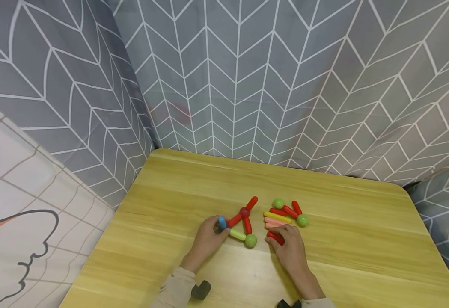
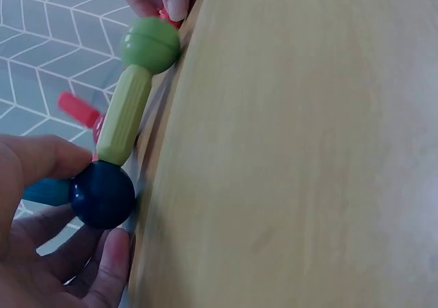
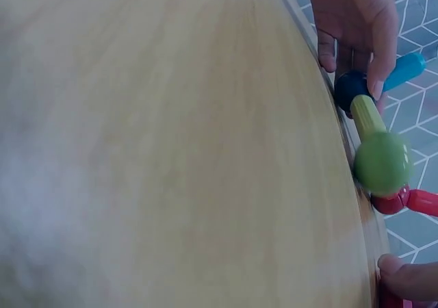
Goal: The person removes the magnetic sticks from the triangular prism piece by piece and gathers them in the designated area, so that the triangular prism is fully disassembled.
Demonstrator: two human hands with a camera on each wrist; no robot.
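My left hand (image 1: 208, 239) grips a dark blue ball (image 2: 102, 195) at the near-left corner of a joined figure of magnetic rods and balls. A blue rod (image 1: 222, 222) and a pale green rod (image 1: 237, 234) come off that ball. The pale green rod reaches a green ball (image 1: 251, 241), and a red rod (image 1: 247, 225) runs from there towards a dark red ball (image 1: 245, 212). Two more red rods branch from the dark red ball. To the right, my right hand (image 1: 289, 248) pinches a short red rod (image 1: 275, 238) at the table surface.
Beyond my right hand lie a yellow rod (image 1: 278, 217), pink rods (image 1: 273, 222), several red rods (image 1: 297, 207) and two green balls (image 1: 303, 220). All sit on a wooden table (image 1: 363, 239). A patterned grey curtain (image 1: 247, 85) hangs behind its far edge.
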